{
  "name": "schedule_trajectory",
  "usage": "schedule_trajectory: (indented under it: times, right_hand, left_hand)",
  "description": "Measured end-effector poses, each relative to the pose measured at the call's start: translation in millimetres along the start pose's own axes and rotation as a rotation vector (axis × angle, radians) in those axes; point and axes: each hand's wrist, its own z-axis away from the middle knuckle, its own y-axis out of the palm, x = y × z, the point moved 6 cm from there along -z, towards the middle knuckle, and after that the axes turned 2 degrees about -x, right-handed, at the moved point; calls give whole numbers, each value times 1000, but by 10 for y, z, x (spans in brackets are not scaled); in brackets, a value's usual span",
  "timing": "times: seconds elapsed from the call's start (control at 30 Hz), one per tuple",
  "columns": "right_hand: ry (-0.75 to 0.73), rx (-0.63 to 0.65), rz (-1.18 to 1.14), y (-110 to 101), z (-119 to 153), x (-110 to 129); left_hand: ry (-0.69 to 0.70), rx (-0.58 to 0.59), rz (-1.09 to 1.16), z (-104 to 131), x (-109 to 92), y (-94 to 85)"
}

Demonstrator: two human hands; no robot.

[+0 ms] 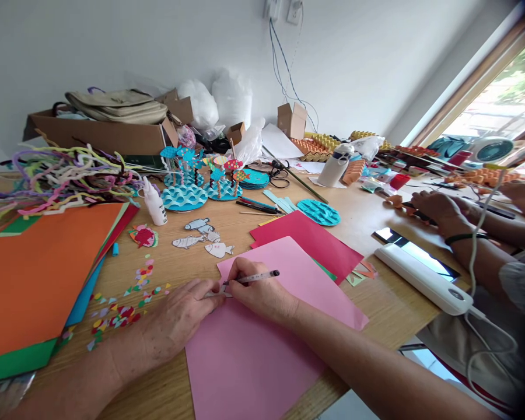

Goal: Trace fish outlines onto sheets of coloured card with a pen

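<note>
Presently, the right hand [262, 294] has its grip closed around a slim, dark-ended pen [259, 276], which slants over a large pale-pink paper sheet [262, 361] on the wooden desk [402, 312]. The left hand [177, 315] has its grip released, its fingertips pressing a small pale cut-out [219, 293] onto that sheet beside the pen's tip. Just beyond lie white, dark-outlined paper fish [219, 249]. Scattered multicoloured paper bits [122, 315] crowd the left forearm, near stacked orange card [39, 274]. A crimson paper sheet [308, 236] runs under the pink one's far edge. Rightward, a long white plastic device [422, 279] partly covers a glossy black phone [420, 255] near a co-worker's arms [459, 230].
</note>
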Motion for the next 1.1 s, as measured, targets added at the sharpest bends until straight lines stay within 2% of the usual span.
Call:
schedule_trajectory:
  times: [0.2,0.33,0.43,0.6,0.9,1.1]
  right_hand:
    - [-24,55,-27,57,33,71]
    - [-2,28,-76,32,20,15]
    - [1,-23,-95,-16,-9,-65]
    - [-11,-13,-70,-9,-36,-116]
    - [18,-11,-28,-16,-43,-65]
    - [-19,22,-20,11,-10,10]
  left_hand:
    - [-41,28,-26,-6,15,13]
    - [-43,49,-43,-2,21,41]
    - [-31,32,-63,7,16,51]
    - [-29,22,-82,17,14,74]
    - [-4,-57,-87,13,13,67]
    - [-16,-84,-63,19,27,76]
